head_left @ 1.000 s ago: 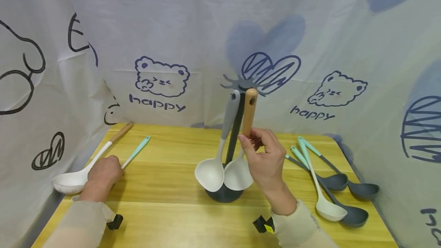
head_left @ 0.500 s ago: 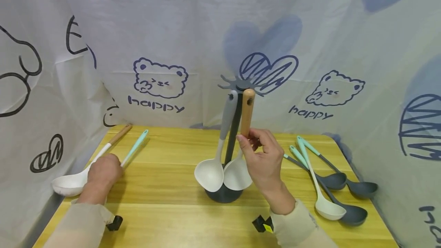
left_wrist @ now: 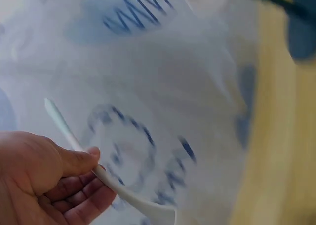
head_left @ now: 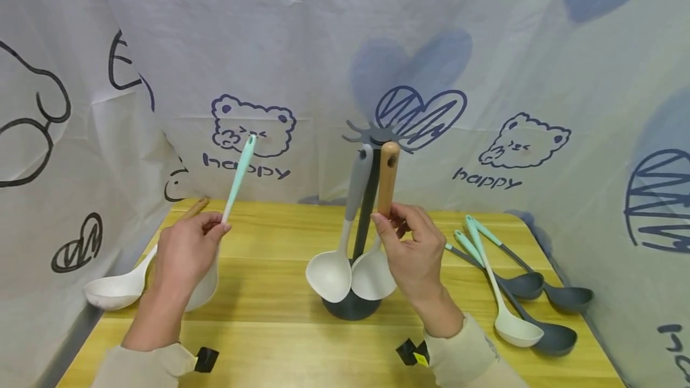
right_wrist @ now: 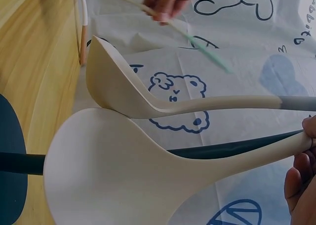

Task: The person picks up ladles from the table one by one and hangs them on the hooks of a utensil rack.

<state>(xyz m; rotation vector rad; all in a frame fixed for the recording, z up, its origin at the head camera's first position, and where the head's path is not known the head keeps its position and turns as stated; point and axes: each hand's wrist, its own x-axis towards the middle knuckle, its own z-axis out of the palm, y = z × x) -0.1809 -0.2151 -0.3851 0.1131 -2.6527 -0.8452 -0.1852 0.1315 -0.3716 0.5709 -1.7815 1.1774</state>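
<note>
My left hand (head_left: 185, 250) pinches a white ladle with a mint handle (head_left: 239, 175), raised over the left of the table with its handle pointing up. The left wrist view shows thumb and fingers on the white neck of this ladle (left_wrist: 106, 178). At the centre, my right hand (head_left: 417, 244) pinches a white ladle with a wooden handle (head_left: 388, 178) by its lower handle. That handle's top is right at the hooks of a dark utensil stand (head_left: 353, 310). Beside it on the stand is a white ladle with a grey handle (head_left: 330, 277).
Another white ladle with a wooden handle (head_left: 113, 291) lies at the table's left edge, partly behind my left hand. On the right lie several dark grey ladles (head_left: 557, 340) with mint handles and a white one (head_left: 517, 331) across them. Printed cloth (head_left: 323, 29) encloses the table (head_left: 280, 352).
My left hand has lifted the mint-handled ladle off the left of the table and moved it up and to the right. My right hand stays on the wooden-handled ladle.
</note>
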